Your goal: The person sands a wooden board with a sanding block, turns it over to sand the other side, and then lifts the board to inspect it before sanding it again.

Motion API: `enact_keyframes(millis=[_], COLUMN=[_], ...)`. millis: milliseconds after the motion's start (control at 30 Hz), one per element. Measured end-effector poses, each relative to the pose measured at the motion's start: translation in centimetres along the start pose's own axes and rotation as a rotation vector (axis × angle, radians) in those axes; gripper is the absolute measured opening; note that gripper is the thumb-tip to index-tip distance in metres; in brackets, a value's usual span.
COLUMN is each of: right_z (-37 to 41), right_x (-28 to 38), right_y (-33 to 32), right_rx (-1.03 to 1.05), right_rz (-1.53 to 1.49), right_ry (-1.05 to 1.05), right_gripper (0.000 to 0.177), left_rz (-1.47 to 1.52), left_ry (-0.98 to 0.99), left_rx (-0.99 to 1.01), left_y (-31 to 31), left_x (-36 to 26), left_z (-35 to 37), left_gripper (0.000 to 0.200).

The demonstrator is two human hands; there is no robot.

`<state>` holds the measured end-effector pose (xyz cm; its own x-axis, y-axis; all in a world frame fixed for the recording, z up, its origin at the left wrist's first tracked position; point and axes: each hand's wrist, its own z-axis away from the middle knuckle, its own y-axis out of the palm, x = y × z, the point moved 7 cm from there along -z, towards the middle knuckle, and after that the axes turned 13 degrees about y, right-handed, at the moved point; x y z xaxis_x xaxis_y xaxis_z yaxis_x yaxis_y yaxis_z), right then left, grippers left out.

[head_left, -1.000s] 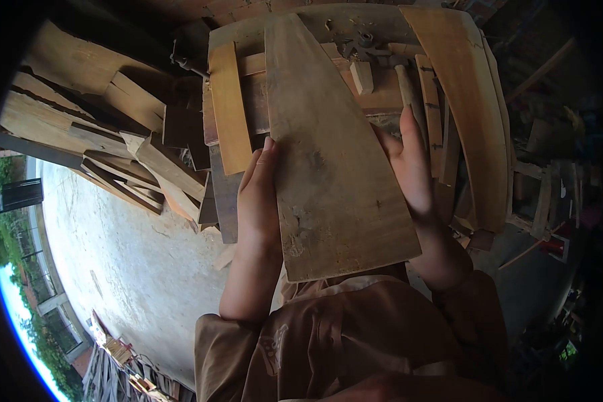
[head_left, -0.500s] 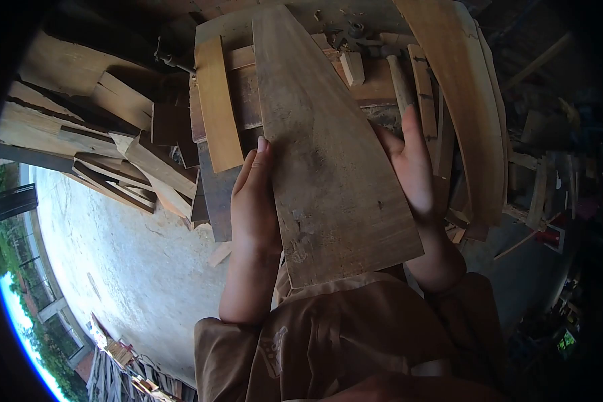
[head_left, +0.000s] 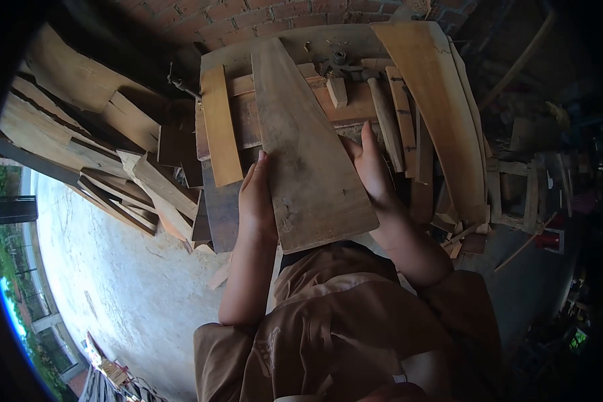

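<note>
Between my two hands is a long tapered wooden board (head_left: 308, 154), greyish brown with dark smudges, its narrow end pointing away from me. My left hand (head_left: 256, 194) grips its left edge, thumb along the side. On the opposite edge, my right hand (head_left: 372, 167) is closed round the board with the thumb pointing up; the other fingers are partly hidden beneath it. A yellowish wooden strip (head_left: 221, 127) lies just left of the board on the workbench (head_left: 248, 50). To the right of the board rest a hammer (head_left: 385, 120) and a small wooden block (head_left: 337, 92).
Large curved planks (head_left: 442, 107) stand at the bench's right side. Stacked wood offcuts (head_left: 107, 147) crowd the left. A clamp (head_left: 181, 82) juts from the bench's left edge. Behind is a brick wall (head_left: 268, 23); a concrete floor (head_left: 161, 268) lies below.
The board, still in both hands, has tilted away and its near end has drawn back from my body. More of the bench and the brick wall now shows.
</note>
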<state>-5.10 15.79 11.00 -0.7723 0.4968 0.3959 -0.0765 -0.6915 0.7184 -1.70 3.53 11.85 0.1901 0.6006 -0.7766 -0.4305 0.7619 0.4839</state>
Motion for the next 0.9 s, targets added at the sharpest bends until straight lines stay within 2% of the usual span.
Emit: enact_keyframes(millis=[367,433,467,533,600,733,833,900], right_z=[0.3,0.8,1.1,0.8,0.6,0.7,1.0,0.7], right_x=[-0.2,0.1,0.4,0.4,0.5,0.4,0.5,0.3], right_y=[0.5,0.4,0.6,0.4,0.3,0.2,0.2,-0.1], right_rx=[0.029,0.013,-0.028,-0.065,0.019,-0.032,0.005,-0.002], right_rz=[-0.076,-0.074,-0.051,-0.036,-0.036,-0.074,-0.133,-0.052], right_ry=[0.022,0.022,0.003,-0.012,-0.032,-0.015,0.006,-0.005], right_gripper=[0.073,0.073,0.073,0.073,0.072,0.07,0.069,0.06], left_rz=[-0.027,0.057,0.061,0.01,0.006,-0.009,0.011,-0.038], left_ry=[-0.024,-0.04,-0.052,0.026,0.01,0.027,0.023,0.034], left_rx=[-0.073,0.064,0.067,-0.022,-0.047,-0.12,-0.079,-0.09], left_y=[-2.0,-0.9,-0.8,-1.8,-1.3,-2.1,-0.7,-0.8], left_x=[1.1,1.3,1.7,1.4,1.0,1.2,0.5,0.6], left_z=[-0.7,-0.5,-0.7,-0.9,-0.5,-0.7,-0.1,0.1], left_gripper=[0.036,0.036,0.036,0.035,0.034,0.032,0.029,0.027])
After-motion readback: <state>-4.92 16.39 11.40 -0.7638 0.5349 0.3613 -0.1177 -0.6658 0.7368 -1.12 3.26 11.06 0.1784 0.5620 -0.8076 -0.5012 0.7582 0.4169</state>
